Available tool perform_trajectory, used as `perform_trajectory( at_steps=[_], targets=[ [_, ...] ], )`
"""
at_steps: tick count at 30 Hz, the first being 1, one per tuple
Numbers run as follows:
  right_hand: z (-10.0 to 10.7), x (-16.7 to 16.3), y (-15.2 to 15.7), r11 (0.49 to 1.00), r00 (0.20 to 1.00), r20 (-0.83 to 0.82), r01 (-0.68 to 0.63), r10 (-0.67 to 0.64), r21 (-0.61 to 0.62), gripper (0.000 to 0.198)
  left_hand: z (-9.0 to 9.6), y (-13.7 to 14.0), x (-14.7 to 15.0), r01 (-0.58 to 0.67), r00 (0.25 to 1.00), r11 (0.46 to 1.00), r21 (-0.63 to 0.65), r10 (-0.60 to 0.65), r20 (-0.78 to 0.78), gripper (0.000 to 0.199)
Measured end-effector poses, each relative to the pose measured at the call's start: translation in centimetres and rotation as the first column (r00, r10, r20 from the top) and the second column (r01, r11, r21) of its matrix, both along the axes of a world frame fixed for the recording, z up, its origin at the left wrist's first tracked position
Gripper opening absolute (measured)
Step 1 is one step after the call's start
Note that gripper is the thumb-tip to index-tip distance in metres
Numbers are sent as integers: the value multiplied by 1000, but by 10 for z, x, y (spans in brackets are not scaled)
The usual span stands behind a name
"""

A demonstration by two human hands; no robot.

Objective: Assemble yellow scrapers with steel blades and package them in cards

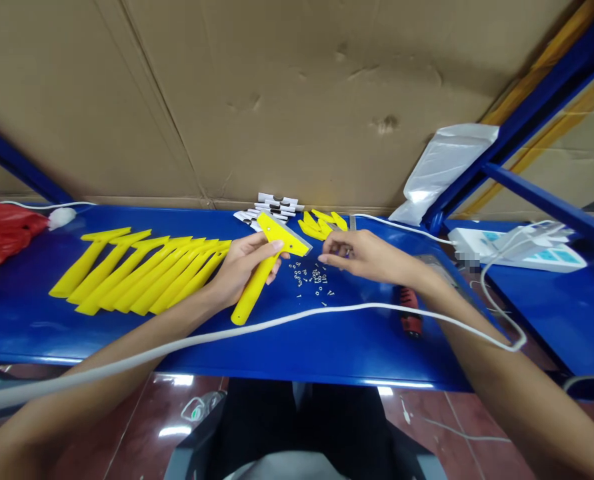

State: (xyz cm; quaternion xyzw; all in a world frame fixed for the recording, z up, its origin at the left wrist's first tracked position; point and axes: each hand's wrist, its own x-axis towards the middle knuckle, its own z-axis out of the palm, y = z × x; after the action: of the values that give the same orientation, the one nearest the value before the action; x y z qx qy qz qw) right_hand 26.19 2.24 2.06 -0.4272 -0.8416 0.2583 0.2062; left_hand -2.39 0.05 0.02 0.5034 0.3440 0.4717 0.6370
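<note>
My left hand (pixel 244 263) is closed round a yellow scraper (pixel 267 270) near its head, where a metal blade edge shows along the far side. Its handle points down toward the table's front. To the right, my right hand (pixel 349 255) hovers with its fingers curled together; whatever they may hold is too small to make out. Below and between the hands, several small screws and nuts (pixel 317 277) lie scattered on the blue table. Just beyond my right hand is a small pile of yellow plastic pieces (pixel 321 225).
Several yellow scraper handles (pixel 141 277) lie in a row at left. White-wrapped pieces (pixel 271 208) sit at the back. A red-and-black tool (pixel 410 312) lies under my right forearm. A white cable (pixel 327 309) crosses the foreground; a power strip (pixel 519 250) is at right.
</note>
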Motion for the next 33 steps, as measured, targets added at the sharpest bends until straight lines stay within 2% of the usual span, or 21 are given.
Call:
perform_trajectory(
  at_steps=[2, 5, 7, 10, 14, 19, 24, 29, 33],
  targets=[
    [-2, 15, -1, 999, 991, 128, 37, -37, 3, 30, 0, 1, 0, 4, 1000, 1000, -17, -4, 18, 28],
    [-6, 35, -6, 994, 974, 198, 106, -108, 20, 30, 0, 2, 1, 24, 999, 999, -31, -22, 34, 27],
    [-7, 42, -8, 994, 965, 239, 108, -106, 4, 32, 0, 1, 2, 35, 999, 999, -39, -34, 33, 26],
    [-10, 42, -10, 994, 972, 233, 11, 16, -112, 38, -2, 1, 4, 65, 997, 995, -70, -63, 37, 25],
    [-21, 31, -13, 968, 989, 59, -123, 139, -218, 38, -9, 2, 7, 116, 993, 983, -143, -113, 33, 24],
    [-31, 24, -23, 976, 988, -7, -155, 156, -156, 28, -17, 0, 10, 156, 986, 973, -168, -163, -27, 22],
    [-36, 18, -34, 986, 986, -40, -161, 160, -40, 27, -15, -3, 12, 138, 988, 977, -165, -148, -51, 19],
    [-39, 9, -40, 981, 982, 39, -187, 186, 42, 28, -11, -6, 13, 146, 987, 976, -161, -155, -45, 17],
    [-39, 7, -41, 978, 978, 81, -199, 194, 55, 25, -13, -6, 14, 152, 986, 976, -157, -160, -41, 16]
  ],
)
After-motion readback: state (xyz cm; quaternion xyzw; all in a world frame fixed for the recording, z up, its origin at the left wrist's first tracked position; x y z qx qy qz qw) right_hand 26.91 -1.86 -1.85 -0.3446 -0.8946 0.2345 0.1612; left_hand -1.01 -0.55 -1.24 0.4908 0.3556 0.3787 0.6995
